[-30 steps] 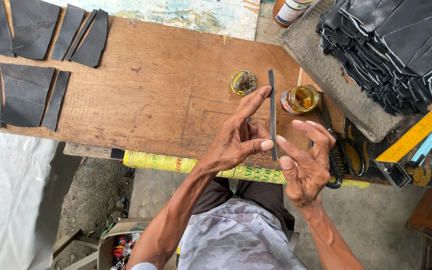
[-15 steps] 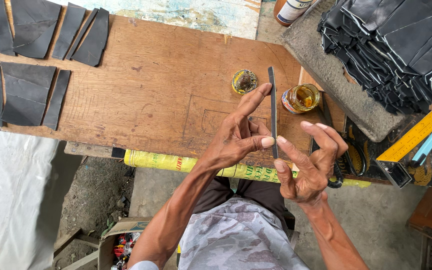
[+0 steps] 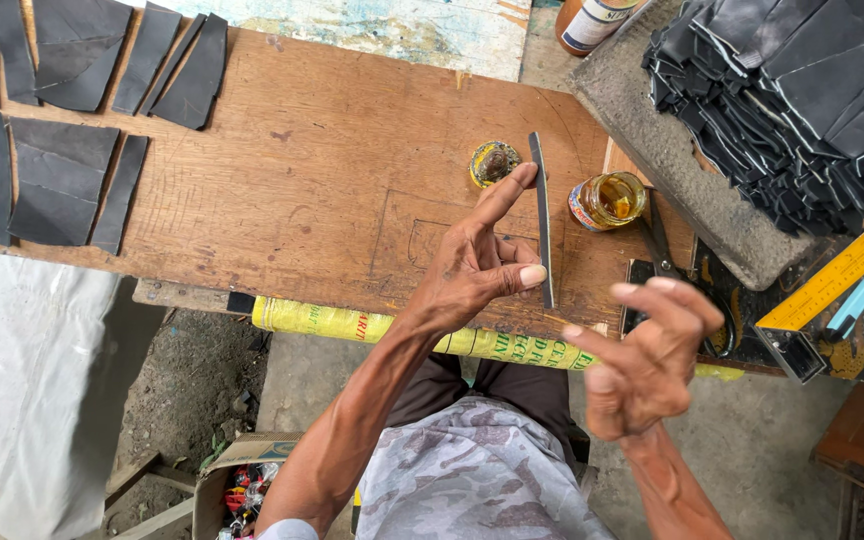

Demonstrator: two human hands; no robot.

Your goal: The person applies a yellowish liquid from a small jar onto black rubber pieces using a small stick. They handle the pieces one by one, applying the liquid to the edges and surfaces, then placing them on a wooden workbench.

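Daylight, flat and even, over a worn brown wooden tabletop (image 3: 282, 190), scratched and stained. Beyond its far edge, a board with flaking pale paint (image 3: 402, 30). On the right, a rough grey concrete slab (image 3: 672, 170) lying aslant. Below, near left, a white cloth (image 3: 32, 390) hanging over bare dirt ground (image 3: 202, 370); near right, grey concrete floor (image 3: 752, 460). Bottom edge: an open cardboard box (image 3: 242, 470).

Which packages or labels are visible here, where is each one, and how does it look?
Yellow roll: along the board's near edge, long, printed.
Open jar: right of the strip, round, amber contents, coloured label.
Bottle: top edge, brown, white label.
Cardboard box: on the ground, colourful items inside.
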